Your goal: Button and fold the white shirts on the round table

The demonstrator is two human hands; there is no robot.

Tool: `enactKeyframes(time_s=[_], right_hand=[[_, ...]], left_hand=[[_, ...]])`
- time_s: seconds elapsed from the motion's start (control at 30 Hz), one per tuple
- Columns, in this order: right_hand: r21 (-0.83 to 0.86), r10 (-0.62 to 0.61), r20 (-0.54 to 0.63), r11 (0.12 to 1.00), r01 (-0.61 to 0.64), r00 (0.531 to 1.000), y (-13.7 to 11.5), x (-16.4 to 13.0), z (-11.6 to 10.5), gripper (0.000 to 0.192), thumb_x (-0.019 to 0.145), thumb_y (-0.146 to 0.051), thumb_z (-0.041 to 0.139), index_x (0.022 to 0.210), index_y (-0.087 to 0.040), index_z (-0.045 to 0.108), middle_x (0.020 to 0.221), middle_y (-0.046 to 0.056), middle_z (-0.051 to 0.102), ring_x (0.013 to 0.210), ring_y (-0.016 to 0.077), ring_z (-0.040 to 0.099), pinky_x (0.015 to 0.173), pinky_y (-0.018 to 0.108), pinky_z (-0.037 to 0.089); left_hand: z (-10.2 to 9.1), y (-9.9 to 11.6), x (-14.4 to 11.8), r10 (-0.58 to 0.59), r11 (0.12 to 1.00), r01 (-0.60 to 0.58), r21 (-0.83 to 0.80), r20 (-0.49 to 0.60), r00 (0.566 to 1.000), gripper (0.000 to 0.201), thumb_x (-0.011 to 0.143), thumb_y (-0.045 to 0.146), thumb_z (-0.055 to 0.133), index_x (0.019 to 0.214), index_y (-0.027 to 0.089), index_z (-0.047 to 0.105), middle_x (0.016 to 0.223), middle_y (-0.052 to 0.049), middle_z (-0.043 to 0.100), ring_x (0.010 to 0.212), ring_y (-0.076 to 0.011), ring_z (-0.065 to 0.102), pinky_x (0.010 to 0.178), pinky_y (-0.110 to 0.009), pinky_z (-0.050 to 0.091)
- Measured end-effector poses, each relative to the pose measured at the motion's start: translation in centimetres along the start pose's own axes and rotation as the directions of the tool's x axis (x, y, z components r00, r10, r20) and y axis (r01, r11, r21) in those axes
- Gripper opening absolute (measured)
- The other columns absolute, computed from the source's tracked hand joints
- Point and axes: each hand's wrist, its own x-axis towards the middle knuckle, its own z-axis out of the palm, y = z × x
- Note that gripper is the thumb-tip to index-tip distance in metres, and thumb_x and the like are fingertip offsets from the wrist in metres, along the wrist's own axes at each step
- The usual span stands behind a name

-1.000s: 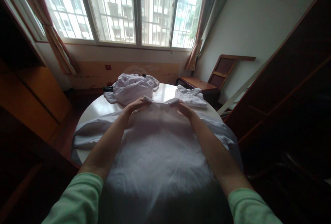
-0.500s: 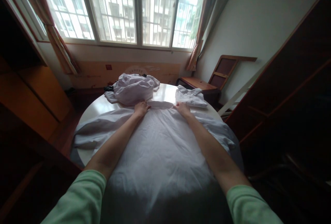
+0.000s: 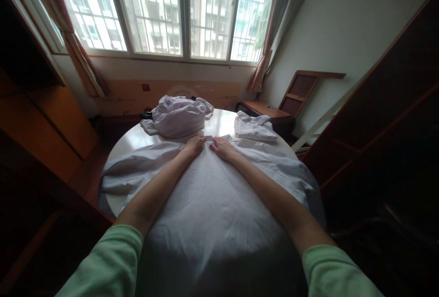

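A white shirt [image 3: 212, 205] lies spread over the round table, its collar end away from me and its sleeves out to both sides. My left hand [image 3: 196, 145] is closed on the cloth near the collar, fingertips pinching the fabric. Close beside it, my right hand [image 3: 222, 148] rests on the collar area with its fingers stretched out and lying flat. Part of the collar is hidden beneath both hands.
Beyond my left hand sits a heap of crumpled white clothes [image 3: 180, 116]. A folded white shirt [image 3: 255, 127] lies at the right on the white table [image 3: 125, 144]. Behind are a wooden chair [image 3: 298, 93] and a barred window [image 3: 154, 13]; dark furniture stands both sides.
My right hand has moved left along the collar and its fingers have straightened out. My left hand has shifted slightly right, so the hands are now close together.
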Motion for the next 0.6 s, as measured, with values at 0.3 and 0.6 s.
enactKeyframes(time_s=[0.3,0.6], right_hand=[[0.002,0.167,0.103,0.986,-0.168,0.981,1.9,0.9,-0.1,0.066,0.091,-0.057,0.025,0.139,-0.013,0.036,0.148,0.015,0.029,0.138,0.0254,0.021,0.109,0.04,0.017],[0.026,0.292,0.053,0.956,-0.293,0.955,4.5,-0.1,-0.6,0.064,0.091,-0.052,0.031,0.14,-0.01,0.034,0.148,0.017,0.027,0.137,0.027,0.022,0.108,0.041,0.019]], left_hand=[[1.1,1.1,0.4,-0.256,0.967,0.255,0.014,0.038,0.966,0.067,0.085,0.055,0.032,0.138,0.013,0.037,0.148,-0.016,0.027,0.137,-0.0348,0.021,0.108,-0.05,0.02],[0.2,-2.0,-0.4,-0.326,0.945,0.326,-0.01,0.002,0.945,0.067,0.085,0.054,0.035,0.138,0.014,0.037,0.145,-0.017,0.032,0.133,-0.0312,0.032,0.107,-0.042,0.024]])
